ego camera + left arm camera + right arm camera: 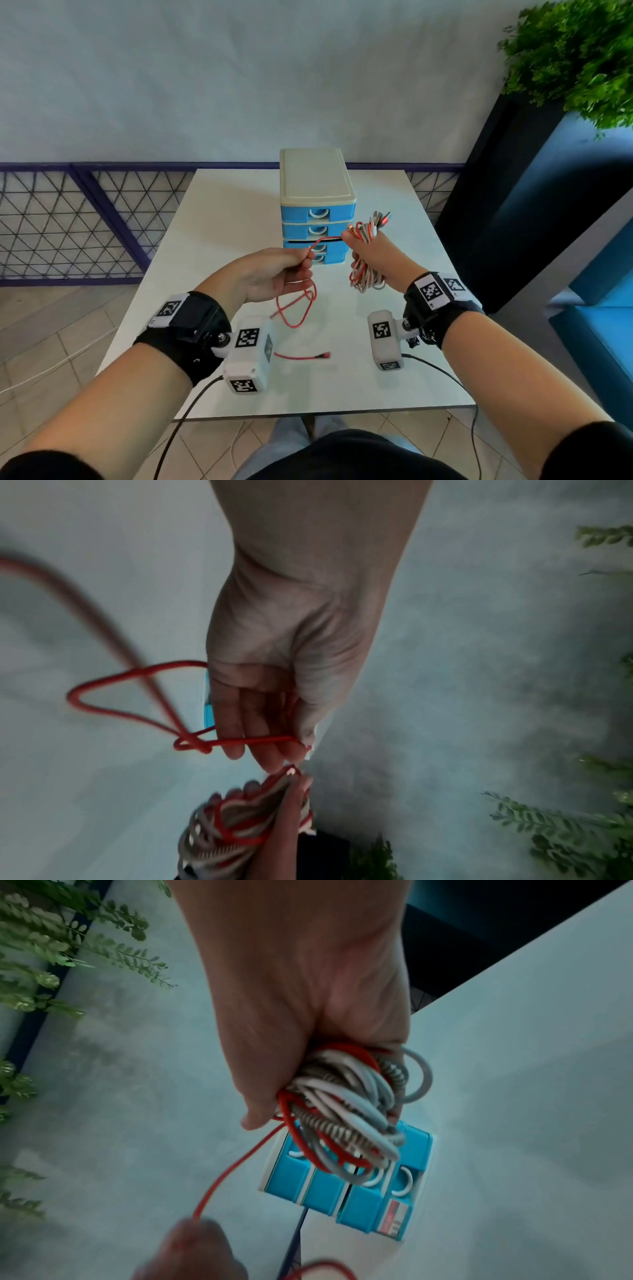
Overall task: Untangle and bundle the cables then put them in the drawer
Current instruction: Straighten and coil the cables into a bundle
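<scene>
My right hand [368, 255] [308, 1047] grips a coiled bundle of white, grey and red cables [364, 236] [346, 1112] [236, 829] above the table, just right of the drawer unit. A loose red cable [308, 301] [137, 704] [232, 1167] runs from the bundle to my left hand [274, 274] [281, 669], which pinches it between thumb and fingers. Its tail loops down to the table and ends in a red plug [325, 356]. The blue drawer unit [317, 212] [359, 1188] has a cream top; its third drawer stands slightly open.
The white table [212, 233] stands against a pale wall with a purple mesh railing [68, 219] behind. A dark planter with a green plant [575, 58] and a blue seat [603, 329] are at the right. Sensor cables hang from both wrists.
</scene>
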